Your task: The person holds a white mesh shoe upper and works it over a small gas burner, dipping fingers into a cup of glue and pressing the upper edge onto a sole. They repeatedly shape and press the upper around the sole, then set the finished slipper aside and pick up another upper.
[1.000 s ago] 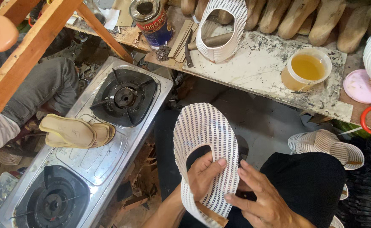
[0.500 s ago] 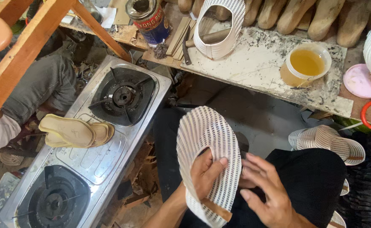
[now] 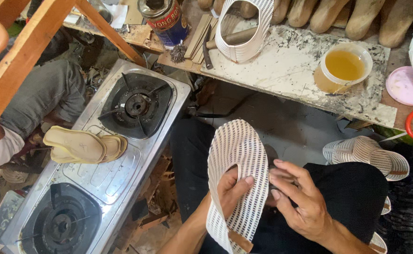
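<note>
I hold the woven shoe upper [image 3: 237, 160], white with thin dark lines, in front of my lap, near the middle of the view. My left hand [image 3: 230, 188] is under it and partly inside its opening; the thumb comes out on top and presses the fabric, so this hand is closed around the edge of the upper. My right hand [image 3: 300, 197] is just beside it on the right, fingers bent and close together, the tips touching the right edge of the upper. I cannot tell if they pinch something small there.

I judge that I am at the step of shaping or checking the upper by hand, before it is glued or joined to a sole. The next move, I think, needs a firm grip from the left hand and a careful pull or press along the edge with the right fingers, so the fabric does not go out of shape.

On the far side is the stained work board [image 3: 281, 80] with an open tub of yellow glue [image 3: 343, 68] and another woven upper [image 3: 242, 28]. To the left stands a two-burner gas stove [image 3: 122, 155], and a pair of tan soles [image 3: 82, 146] lies on it. To the right a finished woven shoe [image 3: 366, 157] lies near my knee.
</note>
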